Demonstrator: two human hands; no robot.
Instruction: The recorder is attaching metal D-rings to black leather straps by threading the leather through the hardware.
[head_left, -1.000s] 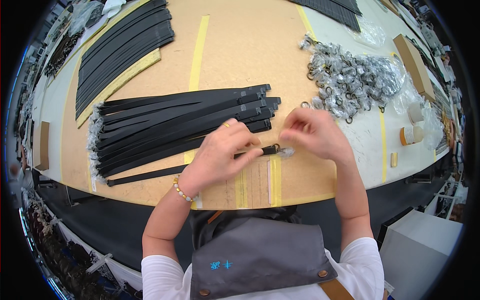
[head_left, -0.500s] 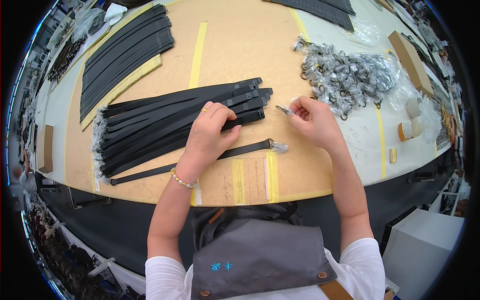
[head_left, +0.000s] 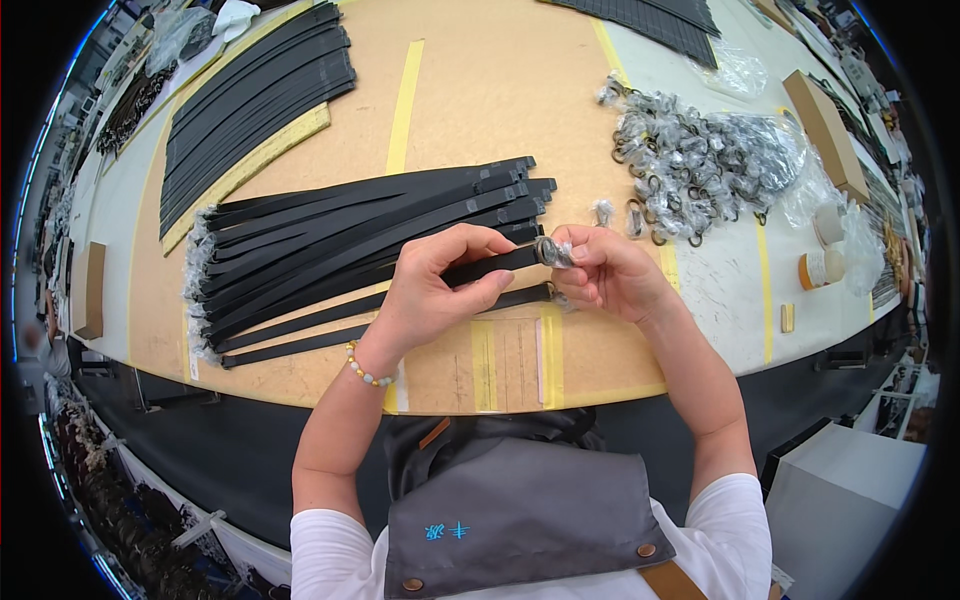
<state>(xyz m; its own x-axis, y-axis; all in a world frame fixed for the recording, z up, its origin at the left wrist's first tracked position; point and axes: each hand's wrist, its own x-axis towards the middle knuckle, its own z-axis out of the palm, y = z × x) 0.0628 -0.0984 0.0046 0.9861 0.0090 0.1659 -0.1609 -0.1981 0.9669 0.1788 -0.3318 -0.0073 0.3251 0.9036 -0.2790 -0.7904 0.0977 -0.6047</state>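
My left hand pinches a black strap near its right end, lifting that end off the table. Fingers of my right hand close around a metal hook partly wrapped in clear plastic. Hook and strap end meet between my hands; whether the strap passes through the metal loop I cannot tell. Beneath them, nearer me, lies a finished-looking strap with a ring at its right end, partly covered by my hands. Behind my left hand spreads a bundle of black straps, their left ends bearing plastic-wrapped hardware.
A heap of plastic-wrapped metal hooks sits at the right, with a loose wrapped hook beside it. More black straps lie on a board at far left. Cardboard boxes, a tape roll and a small yellowish block stand rightward.
My left hand has gripped a strap from the bundle and raised its end. My right hand has moved left and nearer, bringing the hook to that strap end.
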